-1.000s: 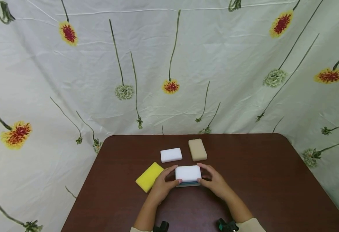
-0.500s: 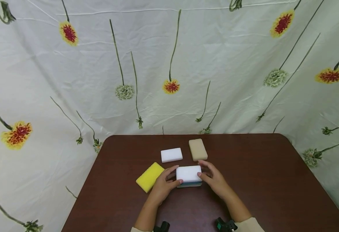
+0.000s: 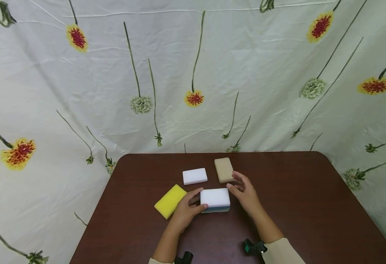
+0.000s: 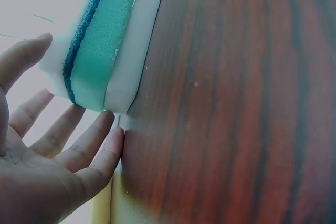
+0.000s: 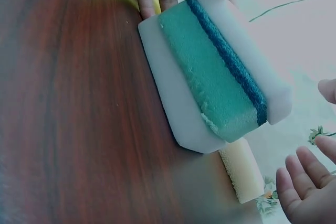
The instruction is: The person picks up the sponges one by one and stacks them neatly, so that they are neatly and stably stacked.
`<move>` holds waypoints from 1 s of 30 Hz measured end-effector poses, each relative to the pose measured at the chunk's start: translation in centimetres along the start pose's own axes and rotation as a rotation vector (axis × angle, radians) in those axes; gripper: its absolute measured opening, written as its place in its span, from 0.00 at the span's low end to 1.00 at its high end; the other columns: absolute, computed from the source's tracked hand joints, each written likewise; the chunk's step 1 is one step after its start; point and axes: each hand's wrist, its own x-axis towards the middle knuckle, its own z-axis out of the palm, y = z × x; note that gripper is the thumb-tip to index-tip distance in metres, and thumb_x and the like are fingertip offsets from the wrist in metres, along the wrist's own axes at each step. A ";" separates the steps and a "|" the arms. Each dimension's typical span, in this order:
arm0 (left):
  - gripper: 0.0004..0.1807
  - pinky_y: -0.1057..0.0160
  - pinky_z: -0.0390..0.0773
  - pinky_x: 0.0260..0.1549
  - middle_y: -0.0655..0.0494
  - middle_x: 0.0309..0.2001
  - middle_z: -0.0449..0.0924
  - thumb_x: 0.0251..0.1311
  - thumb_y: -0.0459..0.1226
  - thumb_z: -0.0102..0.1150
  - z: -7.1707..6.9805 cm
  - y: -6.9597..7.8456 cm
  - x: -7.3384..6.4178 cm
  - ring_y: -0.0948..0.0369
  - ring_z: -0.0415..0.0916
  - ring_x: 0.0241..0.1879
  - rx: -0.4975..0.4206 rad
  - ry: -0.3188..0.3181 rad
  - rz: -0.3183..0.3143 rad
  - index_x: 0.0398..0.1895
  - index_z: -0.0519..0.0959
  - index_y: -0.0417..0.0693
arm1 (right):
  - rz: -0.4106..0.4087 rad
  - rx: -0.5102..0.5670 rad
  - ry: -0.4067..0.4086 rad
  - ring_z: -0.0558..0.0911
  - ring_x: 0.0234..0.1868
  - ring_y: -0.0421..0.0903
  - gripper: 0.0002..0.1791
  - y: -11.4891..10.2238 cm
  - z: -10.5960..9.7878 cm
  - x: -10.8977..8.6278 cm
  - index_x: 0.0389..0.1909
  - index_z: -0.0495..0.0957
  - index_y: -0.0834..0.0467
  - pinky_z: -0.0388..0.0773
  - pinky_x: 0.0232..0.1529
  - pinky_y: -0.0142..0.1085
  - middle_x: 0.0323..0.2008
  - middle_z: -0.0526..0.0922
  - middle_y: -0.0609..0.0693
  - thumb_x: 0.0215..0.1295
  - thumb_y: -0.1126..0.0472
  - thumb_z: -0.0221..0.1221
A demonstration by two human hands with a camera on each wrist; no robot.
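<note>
The left hand (image 3: 182,212) grips the sponge stack (image 3: 216,198) on my remote feed, the right hand (image 3: 247,195), fingers loosely extended, beside the beige block (image 3: 223,170).

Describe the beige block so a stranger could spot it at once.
On the dark brown table, look past the white-topped stack toward the far edge. The beige block lies there, beside the right hand and right of a lone white block. Its beige colour sets it apart from that white block and the yellow block.
</note>
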 end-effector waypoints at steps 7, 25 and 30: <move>0.37 0.39 0.69 0.66 0.47 0.73 0.66 0.59 0.45 0.72 -0.1 0.0 0.0 0.43 0.68 0.71 -0.003 -0.006 -0.004 0.72 0.70 0.54 | 0.009 -0.028 0.054 0.71 0.70 0.56 0.34 0.5 0.1 1.3 0.71 0.67 0.59 0.68 0.69 0.53 0.68 0.70 0.58 0.66 0.57 0.67; 0.37 0.40 0.69 0.65 0.47 0.71 0.68 0.59 0.44 0.72 -0.1 -0.1 0.0 0.46 0.71 0.69 -0.030 -0.016 0.007 0.72 0.71 0.53 | 0.068 -0.155 0.079 0.67 0.70 0.60 0.43 2.8 0.4 3.7 0.76 0.60 0.60 0.68 0.67 0.55 0.69 0.63 0.61 0.64 0.55 0.69; 0.37 0.41 0.70 0.65 0.47 0.71 0.68 0.59 0.44 0.72 -0.1 -0.1 0.0 0.46 0.71 0.69 -0.034 -0.022 0.008 0.72 0.70 0.53 | 0.107 -0.162 0.061 0.66 0.71 0.61 0.46 3.4 0.5 4.3 0.77 0.56 0.60 0.66 0.69 0.55 0.70 0.61 0.63 0.64 0.53 0.69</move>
